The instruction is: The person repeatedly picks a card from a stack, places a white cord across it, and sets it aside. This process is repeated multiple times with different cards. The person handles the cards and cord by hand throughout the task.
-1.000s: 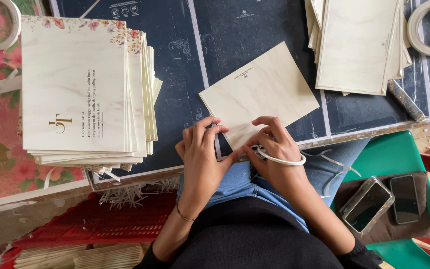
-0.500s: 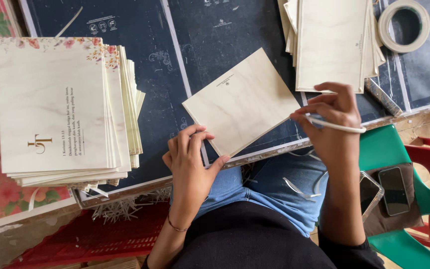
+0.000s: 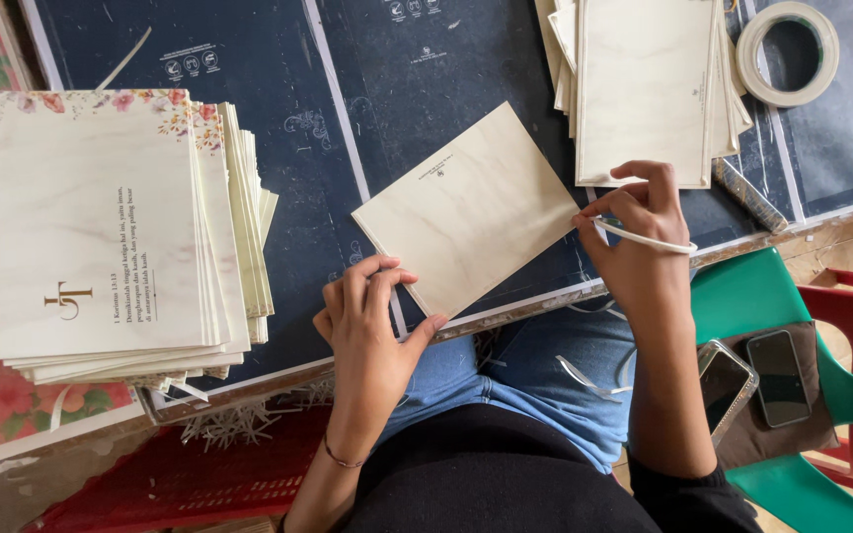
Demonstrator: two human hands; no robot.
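A cream card point(image 3: 471, 212) lies tilted on the dark cutting mat point(image 3: 377, 118) near the table's front edge. My left hand point(image 3: 372, 331) rests at the card's lower left corner, its fingers curled and touching the edge. My right hand point(image 3: 639, 232) is at the card's right corner and pinches a thin white strip point(image 3: 649, 239) that runs out to the right. A tall stack of printed cards with floral corners point(image 3: 101, 227) sits at the left. A second stack of blank cream cards point(image 3: 644, 89) lies at the upper right.
A roll of white tape point(image 3: 787, 54) sits at the far right on the mat. Two phones point(image 3: 752, 380) rest on a brown cloth over a green chair point(image 3: 802, 484). A red plastic crate point(image 3: 180, 474) stands under the table at lower left. White strips lie on my lap.
My two hands were together below the card; the right hand has moved up and right to the card's right corner with the strip. The left hand stays at the lower corner.
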